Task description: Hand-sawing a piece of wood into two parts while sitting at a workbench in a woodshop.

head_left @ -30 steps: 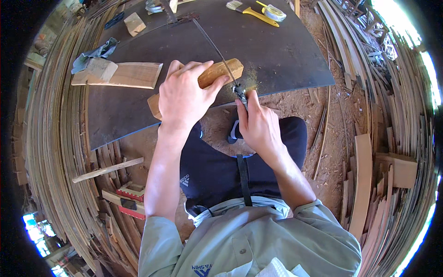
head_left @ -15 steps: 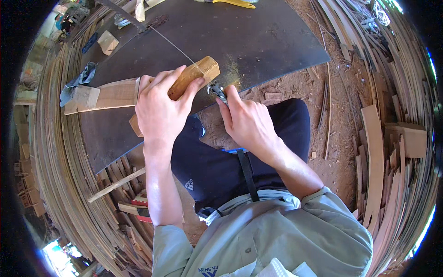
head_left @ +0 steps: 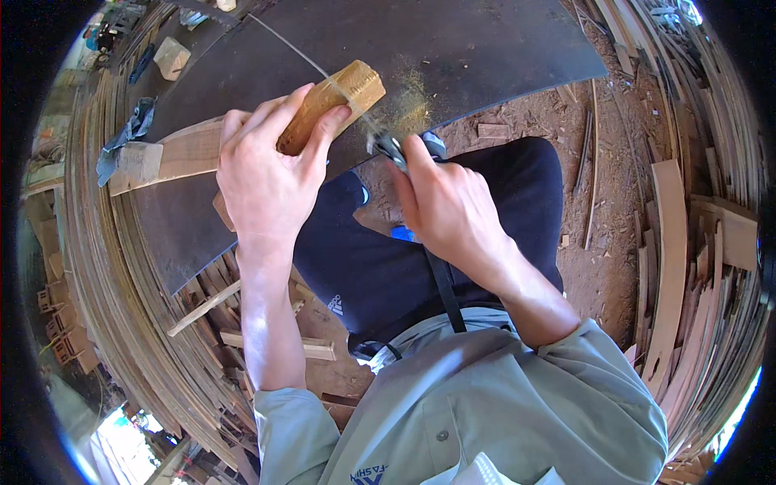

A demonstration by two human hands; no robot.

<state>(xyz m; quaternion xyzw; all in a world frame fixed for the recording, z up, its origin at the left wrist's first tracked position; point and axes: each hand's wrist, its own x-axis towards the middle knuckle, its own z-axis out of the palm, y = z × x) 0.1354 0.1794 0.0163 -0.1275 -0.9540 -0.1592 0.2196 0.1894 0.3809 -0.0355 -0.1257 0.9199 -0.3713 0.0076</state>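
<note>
My left hand [head_left: 267,174] is closed around a yellowish wooden block [head_left: 323,109] and steadies it over the dark tabletop. My right hand [head_left: 457,202] grips a saw by its clamp end [head_left: 386,148], close to my lap. The saw's thin straight blade [head_left: 291,47] runs from upper left across the block toward my right fingers. A dark bar [head_left: 212,11] at the blade's far end looks like part of the saw's frame. How deep the blade sits in the wood cannot be made out.
Sawdust [head_left: 412,97] lies on the dark tabletop [head_left: 485,48]. A longer wooden piece [head_left: 190,152] extends left from my left hand, beside a blue-grey cloth [head_left: 125,137]. A small wood block [head_left: 171,58] sits farther back. Stacked wood strips [head_left: 121,267] line the left; boards [head_left: 669,267] stand right.
My right hand has drawn the saw toward me and to the right, so more blade shows between block and hand. My left hand still holds the block. The view has shifted slightly.
</note>
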